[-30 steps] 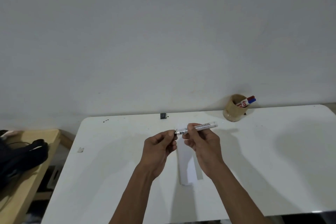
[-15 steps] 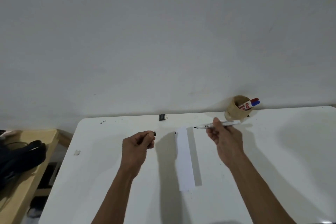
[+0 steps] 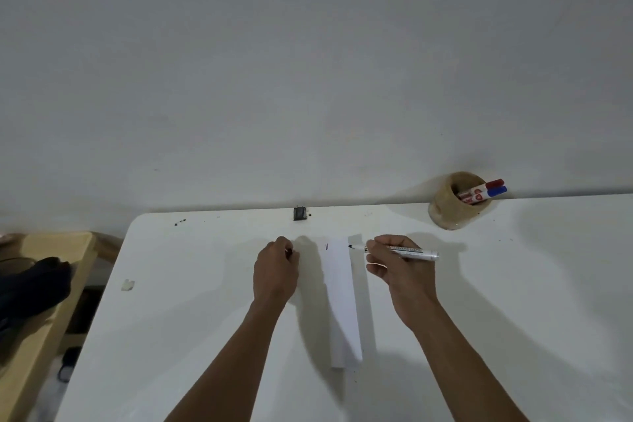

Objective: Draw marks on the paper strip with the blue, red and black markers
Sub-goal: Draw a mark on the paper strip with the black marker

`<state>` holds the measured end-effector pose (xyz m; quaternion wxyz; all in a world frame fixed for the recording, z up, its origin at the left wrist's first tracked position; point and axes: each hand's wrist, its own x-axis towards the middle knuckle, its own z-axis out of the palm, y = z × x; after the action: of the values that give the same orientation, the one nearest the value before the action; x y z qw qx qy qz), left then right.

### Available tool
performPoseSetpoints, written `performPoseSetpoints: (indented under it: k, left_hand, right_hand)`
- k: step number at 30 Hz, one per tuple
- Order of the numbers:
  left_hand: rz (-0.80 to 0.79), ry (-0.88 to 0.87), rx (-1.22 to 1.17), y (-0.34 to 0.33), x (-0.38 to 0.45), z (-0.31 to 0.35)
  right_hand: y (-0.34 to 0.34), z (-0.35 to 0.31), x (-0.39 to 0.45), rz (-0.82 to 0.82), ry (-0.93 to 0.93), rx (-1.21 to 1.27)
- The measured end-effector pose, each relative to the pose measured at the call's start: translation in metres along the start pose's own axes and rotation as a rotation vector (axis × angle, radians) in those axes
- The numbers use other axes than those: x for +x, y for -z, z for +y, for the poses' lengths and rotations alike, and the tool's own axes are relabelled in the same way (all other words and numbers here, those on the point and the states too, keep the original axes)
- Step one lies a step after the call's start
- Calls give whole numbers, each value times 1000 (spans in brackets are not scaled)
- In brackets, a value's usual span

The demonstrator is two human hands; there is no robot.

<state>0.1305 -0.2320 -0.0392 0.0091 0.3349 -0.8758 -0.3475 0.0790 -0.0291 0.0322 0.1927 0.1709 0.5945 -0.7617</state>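
Observation:
A long white paper strip (image 3: 342, 298) lies on the white table (image 3: 191, 301), running away from me, with short dark marks near its far left corner. My right hand (image 3: 400, 271) holds the uncapped black marker (image 3: 407, 251) sideways, its black tip at the strip's far right edge. My left hand (image 3: 275, 269) rests to the left of the strip, fingers closed around the marker's black cap, which barely shows. The red marker (image 3: 488, 186) and blue marker (image 3: 493, 192) stick out of a tan cup (image 3: 448, 212) at the back right.
A small dark block (image 3: 300, 213) sits at the table's far edge by the wall. A scrap of tape (image 3: 127, 284) lies near the left edge. Left of the table stands a wooden bench (image 3: 37, 312) with dark cloth (image 3: 30, 288) on it.
My hands pulled the cap off the black marker and moved apart. The left hand then came back beside the strip, and the right brought the marker tip to the strip's far end.

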Motion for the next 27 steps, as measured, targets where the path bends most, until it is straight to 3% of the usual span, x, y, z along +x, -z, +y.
performPoseSetpoints:
  k: [5,8,10,12,15,27]
  left_hand:
    - [-23,14,-4,-2,-1,-2]
    - [65,31,-36,1,-15,2]
    - [192,-72,-10,0,-33,2]
    - [247,-298,65,-10,-50,0]
    - [186,-527,157,-33,-61,-3]
    - [198,-604,389,-61,-58,-12]
  right_hand:
    - [2,1,7,-22,-11,5]
    - [2,-1,11,-51,0,3]
    - [4,-3,13,-75,11,-14]
    - [5,-4,15,-101,31,-42]
    - [6,-4,19,-120,73,-104]
    - [0,24,46,-160,152,-253]
